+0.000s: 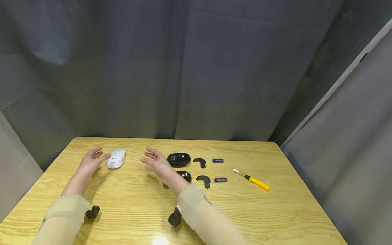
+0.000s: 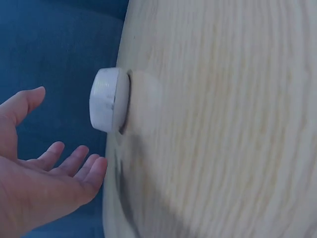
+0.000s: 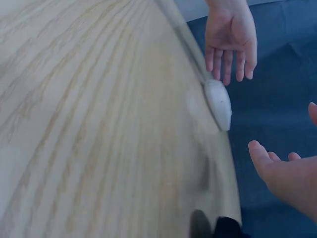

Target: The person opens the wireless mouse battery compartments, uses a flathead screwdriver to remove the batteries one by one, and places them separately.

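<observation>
A white computer mouse (image 1: pixel 116 158) lies on the wooden table at the left, between my two hands. Just left of it is my left hand (image 1: pixel 90 161), fingers relaxed and apart; in the left wrist view a gap shows between the fingers and the mouse (image 2: pixel 108 100). To the right of the mouse my right hand (image 1: pixel 157 164) hovers over the table with spread fingers and holds nothing. Behind that hand and wrist lie two black mice turned underside up, the far one (image 1: pixel 179 159) in plain sight and the near one (image 1: pixel 185 175) partly hidden.
Right of the black mice lie two curved black covers (image 1: pixel 200 162) (image 1: pixel 204 181) and two purple batteries (image 1: pixel 218 160) (image 1: pixel 221 180). A screwdriver (image 1: pixel 257 182) with a yellow handle lies farther right. Grey curtains (image 1: pixel 183 68) hang behind the table (image 1: pixel 275 217).
</observation>
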{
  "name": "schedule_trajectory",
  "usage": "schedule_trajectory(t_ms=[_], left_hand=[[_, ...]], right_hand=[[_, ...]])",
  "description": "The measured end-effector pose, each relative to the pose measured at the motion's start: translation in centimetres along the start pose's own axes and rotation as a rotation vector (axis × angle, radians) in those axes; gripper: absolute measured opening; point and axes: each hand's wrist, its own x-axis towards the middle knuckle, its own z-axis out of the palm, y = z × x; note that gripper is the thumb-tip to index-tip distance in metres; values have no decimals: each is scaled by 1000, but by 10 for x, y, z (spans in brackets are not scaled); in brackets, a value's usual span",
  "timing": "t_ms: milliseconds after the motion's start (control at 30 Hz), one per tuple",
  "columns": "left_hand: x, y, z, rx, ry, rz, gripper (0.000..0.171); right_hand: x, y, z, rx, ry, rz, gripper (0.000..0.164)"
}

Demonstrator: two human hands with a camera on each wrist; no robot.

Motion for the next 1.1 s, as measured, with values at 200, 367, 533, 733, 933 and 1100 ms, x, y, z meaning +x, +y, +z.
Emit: schedule_trajectory(t_ms=[200, 367, 533, 733, 933, 1100], left_hand=[[9, -15, -7, -93, -51, -52, 90], [19, -25, -13, -146, -121, -48, 84], [31, -29, -13, -159, -181, -32, 75], [38, -30, -8, -123, -216, -25, 63], [35, -27, -3, -114, -226, -9, 59], [33, -24, 2, -92, -246, -9, 58]], right_hand=[[10, 17, 9, 36, 13, 56, 65], [15, 23, 20, 115, -9, 60, 64], [20, 28, 25, 154, -5, 67, 64], [23, 37, 25, 154, 45, 118, 66], [27, 44, 24, 153, 54, 122, 65], [26, 45, 27, 152, 48, 118, 62]])
